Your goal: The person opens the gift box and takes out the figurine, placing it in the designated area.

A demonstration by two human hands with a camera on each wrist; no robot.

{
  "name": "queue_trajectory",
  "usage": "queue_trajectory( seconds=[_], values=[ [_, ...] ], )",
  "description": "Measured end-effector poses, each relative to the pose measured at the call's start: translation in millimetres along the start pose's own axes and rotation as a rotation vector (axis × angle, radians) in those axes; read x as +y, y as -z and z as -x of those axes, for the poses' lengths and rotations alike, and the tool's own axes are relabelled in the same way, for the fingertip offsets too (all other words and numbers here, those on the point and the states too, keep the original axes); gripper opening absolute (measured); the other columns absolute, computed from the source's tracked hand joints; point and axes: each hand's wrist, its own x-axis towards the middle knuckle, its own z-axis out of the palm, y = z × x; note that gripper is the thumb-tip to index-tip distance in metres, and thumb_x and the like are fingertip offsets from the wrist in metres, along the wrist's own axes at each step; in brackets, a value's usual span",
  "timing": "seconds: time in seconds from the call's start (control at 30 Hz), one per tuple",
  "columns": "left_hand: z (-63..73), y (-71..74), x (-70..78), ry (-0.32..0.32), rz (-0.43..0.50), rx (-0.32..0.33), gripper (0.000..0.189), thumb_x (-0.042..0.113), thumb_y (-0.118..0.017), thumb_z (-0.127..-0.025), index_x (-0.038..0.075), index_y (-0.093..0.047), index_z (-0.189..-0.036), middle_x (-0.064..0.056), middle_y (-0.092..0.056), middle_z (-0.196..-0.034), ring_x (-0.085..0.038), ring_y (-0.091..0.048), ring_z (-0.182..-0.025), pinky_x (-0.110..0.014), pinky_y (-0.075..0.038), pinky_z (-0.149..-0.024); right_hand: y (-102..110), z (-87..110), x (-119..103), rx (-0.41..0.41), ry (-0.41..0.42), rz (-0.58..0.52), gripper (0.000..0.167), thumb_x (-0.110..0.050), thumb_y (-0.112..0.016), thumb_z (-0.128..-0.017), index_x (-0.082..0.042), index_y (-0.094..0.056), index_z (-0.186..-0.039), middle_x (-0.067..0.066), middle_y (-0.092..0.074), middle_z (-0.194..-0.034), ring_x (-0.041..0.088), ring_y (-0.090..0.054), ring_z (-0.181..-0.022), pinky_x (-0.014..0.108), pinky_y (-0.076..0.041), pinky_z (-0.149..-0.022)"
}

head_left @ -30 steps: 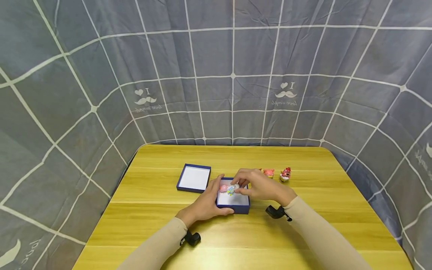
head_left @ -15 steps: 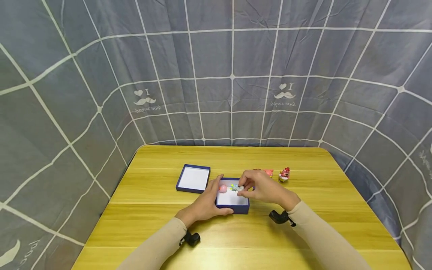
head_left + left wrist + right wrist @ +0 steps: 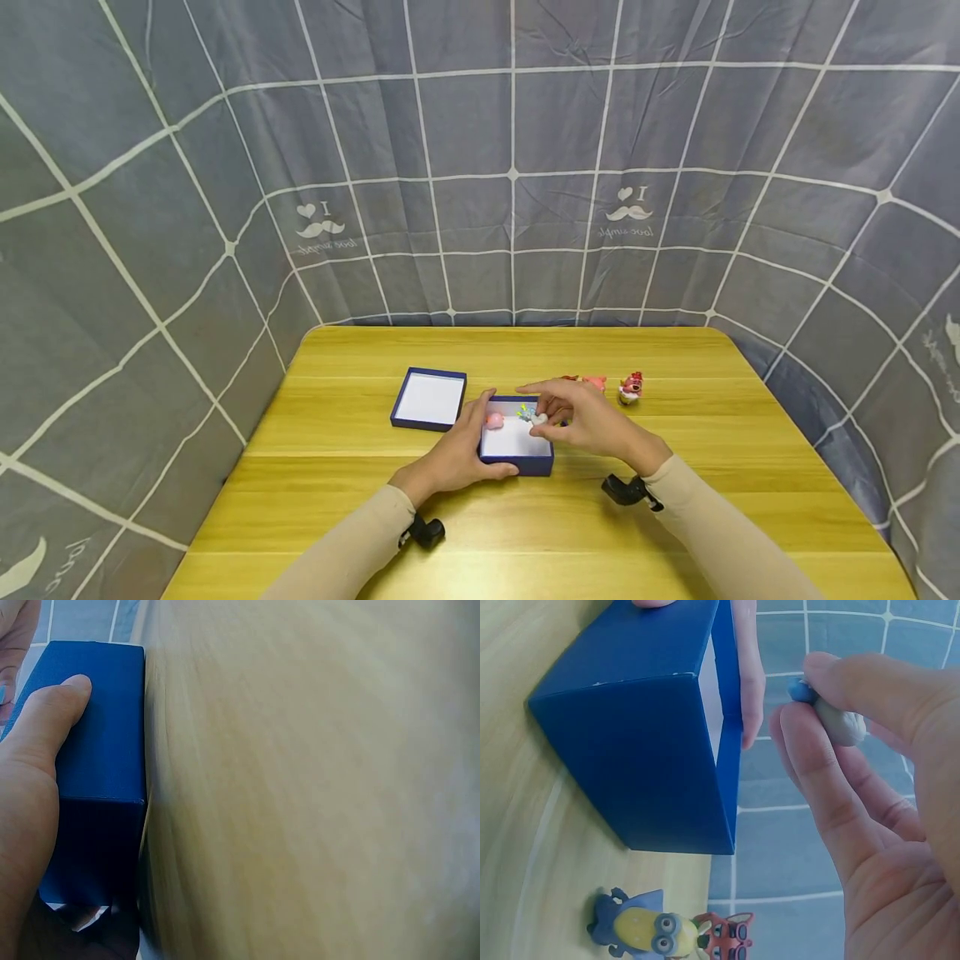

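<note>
My left hand point(image 3: 450, 454) grips a dark blue open-topped box point(image 3: 517, 467) from its left side, with the thumb point(image 3: 64, 701) along the near wall and fingers toward the far side. Inside the white-lined box lies a small pink figurine point(image 3: 494, 420). Over the box's right part, my right hand point(image 3: 588, 421) pinches a small figurine point(image 3: 840, 724) between thumb and fingers. It looks grey-white with a blue part in the right wrist view; yellow-green bits show on it in the head view. Its underside is partly hidden by the fingers.
Left of the box lies its lid point(image 3: 430, 398), white inside facing up. Behind the right hand stand a pink figurine point(image 3: 595, 384) and a red bear figurine point(image 3: 632, 388). A yellow minion figurine point(image 3: 656, 930) and a reddish fox-like figurine point(image 3: 731, 937) are near the box.
The right hand has shifted a little to the right with the pinched figurine, which has turned so its colourful end points up-left. The left hand keeps its grip on the box.
</note>
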Motion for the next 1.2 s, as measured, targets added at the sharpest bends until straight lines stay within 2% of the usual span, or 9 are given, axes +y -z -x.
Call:
queue_trajectory(
  seconds=[0.2,0.37,0.63,0.77,0.87,0.97,1.1,1.2],
  values=[
    [0.0,0.7,-0.2,-0.004,0.003,-0.002,0.135,0.064,-0.094,-0.095,0.019,-0.008,-0.189,-0.019,-0.03,-0.187,-0.039,-0.056,-0.159,-0.061,-0.051,-0.13,0,3.6,-1,0.014,-0.012,0.031,0.048,-0.014,-0.093,-0.102,-0.006,-0.079,-0.148,0.001,-0.077,-0.111,0.009,-0.077,-0.099,0.029,-0.071,-0.087],
    [0.1,0.7,-1.4,-0.013,0.004,0.002,0.135,0.063,-0.094,-0.095,0.019,-0.008,-0.189,-0.019,-0.033,-0.186,-0.038,-0.057,-0.157,-0.061,-0.051,-0.13,-1,6.9,-2,0.041,-0.02,0.05,0.048,-0.011,-0.095,-0.099,-0.007,-0.081,-0.144,0.001,-0.078,-0.11,0.012,-0.077,-0.1,0.035,-0.073,-0.086],
    [0.4,1.0,-2.0,-0.017,0.01,0.004,0.136,0.062,-0.095,-0.094,0.02,-0.008,-0.189,-0.02,-0.032,-0.186,-0.039,-0.057,-0.157,-0.061,-0.051,-0.13,0,12.6,-1,0.068,-0.058,0.008,0.049,-0.006,-0.096,-0.096,-0.005,-0.079,-0.142,0.002,-0.076,-0.112,0.012,-0.078,-0.101,0.024,-0.07,-0.085],
    [-0.1,0.9,-2.7,-0.02,0.004,0.007,0.136,0.062,-0.095,-0.094,0.02,-0.009,-0.189,-0.02,-0.034,-0.184,-0.039,-0.058,-0.156,-0.061,-0.051,-0.13,1,16.1,2,0.099,-0.035,0.024,0.049,-0.007,-0.099,-0.094,-0.005,-0.08,-0.139,-0.001,-0.076,-0.109,0.011,-0.078,-0.098,0.03,-0.072,-0.083],
    [-0.6,0.8,-2.8,-0.017,0.0,0.006,0.136,0.062,-0.096,-0.094,0.02,-0.008,-0.189,-0.02,-0.034,-0.185,-0.039,-0.058,-0.156,-0.061,-0.051,-0.131,2,17.9,3,0.121,-0.003,0.063,0.049,-0.009,-0.1,-0.093,-0.004,-0.08,-0.138,-0.003,-0.078,-0.106,0.011,-0.078,-0.095,0.036,-0.072,-0.083],
    [-0.9,0.6,-3.4,-0.016,-0.003,0.002,0.136,0.061,-0.095,-0.094,0.019,-0.007,-0.189,-0.02,-0.033,-0.185,-0.04,-0.058,-0.157,-0.062,-0.051,-0.13,3,19.6,3,0.138,0.018,0.116,0.049,-0.01,-0.101,-0.092,-0.007,-0.081,-0.137,-0.005,-0.079,-0.105,0.009,-0.078,-0.094,0.037,-0.072,-0.084],
    [-0.7,0.5,-3.4,-0.02,-0.005,0.003,0.136,0.06,-0.096,-0.095,0.018,-0.007,-0.189,-0.021,-0.033,-0.185,-0.04,-0.058,-0.156,-0.063,-0.052,-0.129,5,22.8,6,0.153,0.011,0.152,0.05,-0.01,-0.101,-0.092,-0.01,-0.08,-0.137,-0.006,-0.079,-0.106,0.007,-0.076,-0.095,0.036,-0.071,-0.085],
    [-0.5,0.7,-2.7,-0.025,-0.001,0.007,0.136,0.059,-0.096,-0.094,0.017,-0.008,-0.189,-0.022,-0.034,-0.184,-0.04,-0.059,-0.154,-0.064,-0.052,-0.128,7,25.0,6,0.159,-0.006,0.141,0.049,-0.009,-0.1,-0.093,-0.009,-0.08,-0.138,-0.006,-0.079,-0.106,0.009,-0.077,-0.094,0.039,-0.071,-0.085]
  ],
)
